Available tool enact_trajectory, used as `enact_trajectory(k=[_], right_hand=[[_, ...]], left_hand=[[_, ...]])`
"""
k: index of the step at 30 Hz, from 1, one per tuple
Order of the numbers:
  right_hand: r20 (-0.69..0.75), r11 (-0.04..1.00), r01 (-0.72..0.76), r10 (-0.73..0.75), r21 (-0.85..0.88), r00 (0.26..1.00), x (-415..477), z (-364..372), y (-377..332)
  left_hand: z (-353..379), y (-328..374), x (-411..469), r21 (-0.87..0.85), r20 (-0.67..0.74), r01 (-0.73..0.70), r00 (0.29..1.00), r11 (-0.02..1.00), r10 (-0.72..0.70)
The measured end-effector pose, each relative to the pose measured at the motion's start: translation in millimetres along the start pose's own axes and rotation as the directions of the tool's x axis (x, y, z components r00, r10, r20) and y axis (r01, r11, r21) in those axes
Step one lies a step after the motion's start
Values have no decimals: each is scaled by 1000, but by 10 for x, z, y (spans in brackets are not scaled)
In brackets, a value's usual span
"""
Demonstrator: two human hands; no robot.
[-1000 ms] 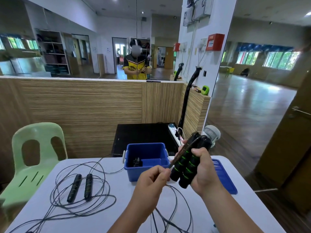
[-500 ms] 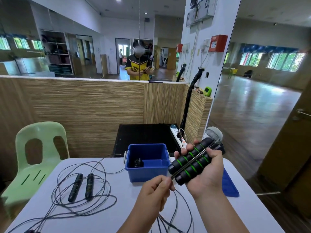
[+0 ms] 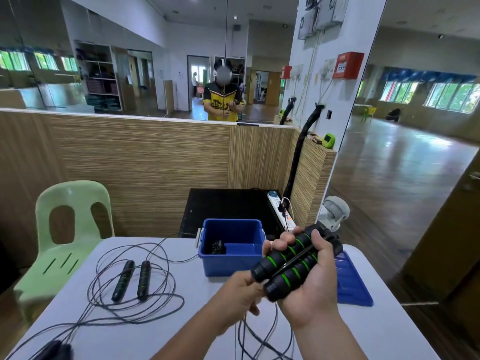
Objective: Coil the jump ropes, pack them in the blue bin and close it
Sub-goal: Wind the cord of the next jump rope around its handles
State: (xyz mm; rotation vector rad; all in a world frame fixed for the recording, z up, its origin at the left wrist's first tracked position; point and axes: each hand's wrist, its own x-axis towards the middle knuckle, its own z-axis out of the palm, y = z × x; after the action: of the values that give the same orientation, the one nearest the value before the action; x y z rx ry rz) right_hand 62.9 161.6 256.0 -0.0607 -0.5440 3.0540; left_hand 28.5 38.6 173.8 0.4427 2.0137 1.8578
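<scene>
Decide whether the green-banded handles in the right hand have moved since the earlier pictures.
Yes. Against the blue bin, the handles in the right hand tipped from near upright to slanted, upper ends dropping rightward.

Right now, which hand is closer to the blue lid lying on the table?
Right. The right hand holds the handles just beside the blue lid, overlapping its left edge in view; the left hand pinches the rope farther left.

Red wall box (image 3: 348, 65): "FIRE". Yellow shirt (image 3: 220, 101) in mirror: lettering too blurred to read.
</scene>
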Motion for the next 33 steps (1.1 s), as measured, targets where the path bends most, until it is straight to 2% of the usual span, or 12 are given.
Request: enact_trajectory(k=[3, 6, 9, 18, 22, 25, 33], right_hand=[[-19, 999, 3, -4, -48, 1000, -48, -52, 4], [-60, 991, 11, -19, -137, 998, -98, -92, 9], [-95, 983, 8, -26, -183, 995, -128, -159, 49], [-315, 939, 87, -198, -333, 928, -106, -381, 178], [-354, 903, 103, -266, -417, 897, -92, -383, 149], [-370, 897, 103, -280, -430, 886, -60, -395, 147], [-424, 907, 104, -289, -408, 858, 34, -387, 173]], left_hand=[[-200, 81, 107, 197, 10, -3, 1000, 980, 1], [-319, 204, 190, 292, 49, -12, 999, 956, -2], [-362, 397, 213, 360, 27, -3, 1000, 933, -7], [-163, 613, 211, 313, -121, 79, 992, 946, -43], [-114, 632, 202, 248, -215, 124, 974, 961, -70], [-77, 630, 198, 236, -235, 120, 970, 964, -63], [97, 714, 67, 441, -217, 74, 976, 894, 26]])
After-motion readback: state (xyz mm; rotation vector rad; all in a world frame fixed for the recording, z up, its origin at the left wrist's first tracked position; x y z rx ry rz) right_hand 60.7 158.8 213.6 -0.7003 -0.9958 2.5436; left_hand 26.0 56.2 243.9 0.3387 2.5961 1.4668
